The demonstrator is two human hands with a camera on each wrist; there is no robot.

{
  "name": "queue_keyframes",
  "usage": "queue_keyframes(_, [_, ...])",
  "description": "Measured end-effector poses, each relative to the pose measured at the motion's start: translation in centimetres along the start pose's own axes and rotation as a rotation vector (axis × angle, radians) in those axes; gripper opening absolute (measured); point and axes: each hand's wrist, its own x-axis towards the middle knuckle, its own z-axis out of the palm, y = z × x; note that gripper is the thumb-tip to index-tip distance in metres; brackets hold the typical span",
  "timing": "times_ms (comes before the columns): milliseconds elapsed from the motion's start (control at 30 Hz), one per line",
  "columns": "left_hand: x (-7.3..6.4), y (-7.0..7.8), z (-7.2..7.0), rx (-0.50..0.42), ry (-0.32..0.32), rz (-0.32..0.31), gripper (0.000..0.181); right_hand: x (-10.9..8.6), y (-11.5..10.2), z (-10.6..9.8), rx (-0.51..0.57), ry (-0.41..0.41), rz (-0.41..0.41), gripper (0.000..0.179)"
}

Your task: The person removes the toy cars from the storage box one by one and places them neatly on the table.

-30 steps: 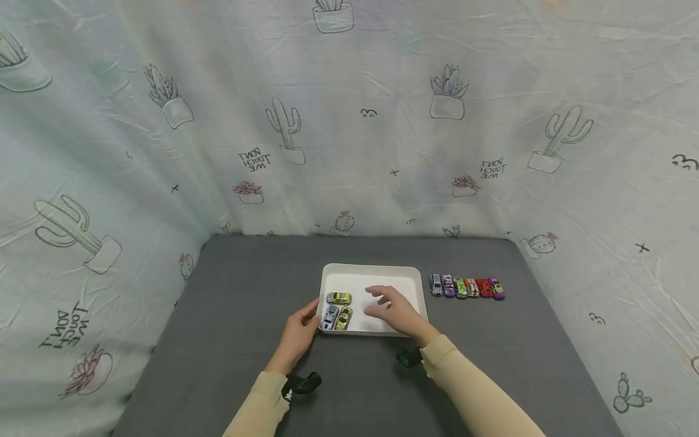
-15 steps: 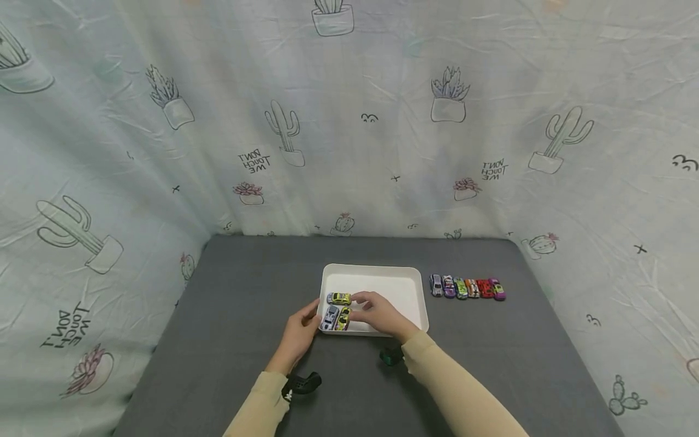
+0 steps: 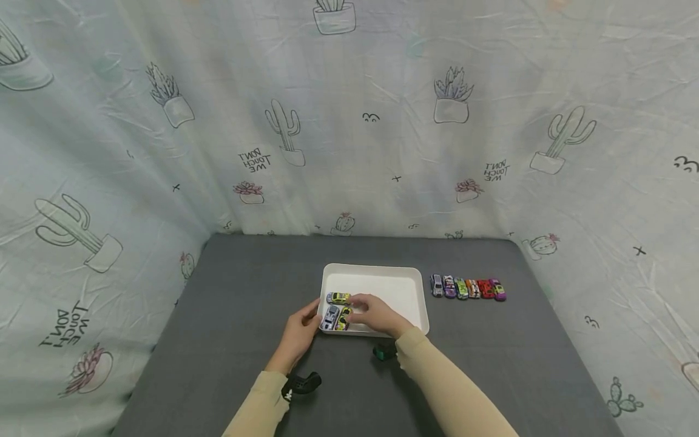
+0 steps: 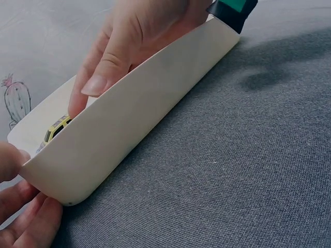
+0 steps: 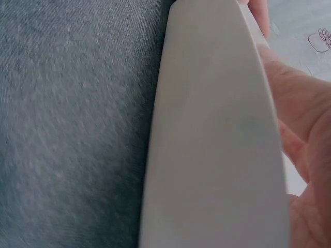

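Note:
A shallow white tray [image 3: 388, 276] lies on the grey table. My left hand [image 3: 298, 337] grips its left end, thumb at the rim and fingers against the outer wall in the left wrist view. In the tray's near left corner a silver toy car [image 3: 330, 317] stands beside a yellow and black toy car [image 3: 343, 320]. Another yellow toy car [image 3: 338, 298] lies crosswise behind them. My right hand [image 3: 377, 314] reaches over the tray with fingers extended, fingertips at the right end of the crosswise car and thumb beside the yellow and black one. The near wall hides most cars in the left wrist view.
Right of the tray, several toy cars [image 3: 468, 287] stand side by side in a row on the grey table [image 3: 256, 267]. A curtain printed with cacti [image 3: 327, 152] surrounds the table's back and sides. Both wrists wear dark camera mounts.
My right hand has moved left across the tray to the two yellow cars. My left hand keeps its grip on the tray, and the row of cars is unmoved.

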Motion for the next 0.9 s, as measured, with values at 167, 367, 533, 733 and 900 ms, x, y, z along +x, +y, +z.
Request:
queue_keyframes(167, [-0.06,0.17,-0.04,-0.006,-0.007,-0.003,0.047,0.1,0.03,0.18,-0.024,-0.014,-0.033,0.044])
queue_keyframes(367, [-0.11,0.21,-0.04,-0.009,-0.007,-0.008,0.047,0.08,0.1,0.32,-0.053,-0.012,-0.03,0.044])
queue_keyframes(533, [0.0,0.0,-0.02,-0.014,-0.009,-0.004,0.046,0.08,0.23,0.35,-0.066,0.001,0.0,0.041])
queue_keyframes(733, [0.03,0.03,-0.1,-0.014,-0.007,0.005,0.047,0.19,0.11,0.34,-0.092,-0.014,-0.035,0.042])
queue_keyframes(900, [0.03,0.01,-0.11,-0.011,-0.004,0.006,0.046,0.2,-0.11,0.39,-0.135,-0.022,-0.027,0.039])
